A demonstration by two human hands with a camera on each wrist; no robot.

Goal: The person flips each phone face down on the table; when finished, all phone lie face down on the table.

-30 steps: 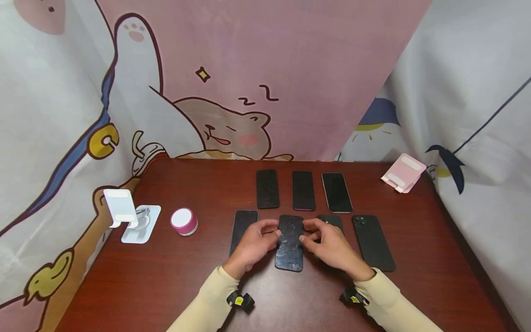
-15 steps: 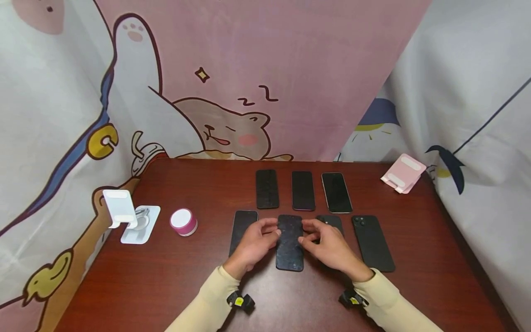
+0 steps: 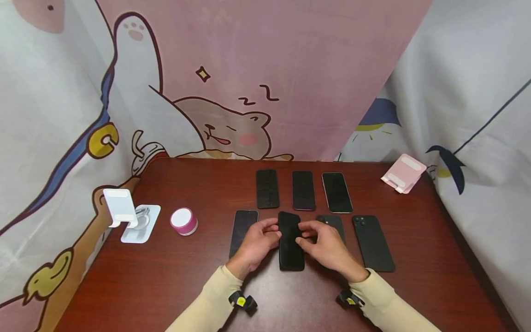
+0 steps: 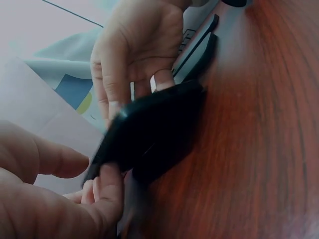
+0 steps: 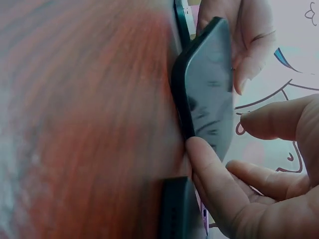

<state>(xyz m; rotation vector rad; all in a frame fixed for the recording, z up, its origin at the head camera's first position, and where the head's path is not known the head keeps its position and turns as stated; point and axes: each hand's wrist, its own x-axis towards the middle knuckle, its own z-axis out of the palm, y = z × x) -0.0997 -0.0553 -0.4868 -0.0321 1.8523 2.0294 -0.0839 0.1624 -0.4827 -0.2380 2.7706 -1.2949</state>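
A black smartphone (image 3: pixel 290 246) is tilted between my two hands near the middle of the table, one long edge raised. My left hand (image 3: pixel 256 242) holds its left edge with bent fingers; in the left wrist view a fingertip (image 4: pixel 110 181) is at the phone's underside. From the other side my right hand (image 3: pixel 325 242) holds the right edge, and in the right wrist view a fingertip (image 5: pixel 199 149) presses its dark rim below the glossy screen. Another phone (image 3: pixel 244 228) lies partly under my left hand. A camera-side-up phone (image 3: pixel 337 223) is mostly hidden behind my right hand.
Behind my hands lie three phones in a row, a left one (image 3: pixel 267 189), a middle one (image 3: pixel 303 190) and a right one (image 3: pixel 337 192). A black phone (image 3: pixel 374 243) lies right. Left are a pink jar (image 3: pixel 184 222) and a white phone stand (image 3: pixel 120 207); back right, a pink stand (image 3: pixel 404 173).
The phone between my hands has gone from lying nearly flat to tilted, its smudged surface now looking plain black. My right hand has shifted slightly left. The other phones have not moved.
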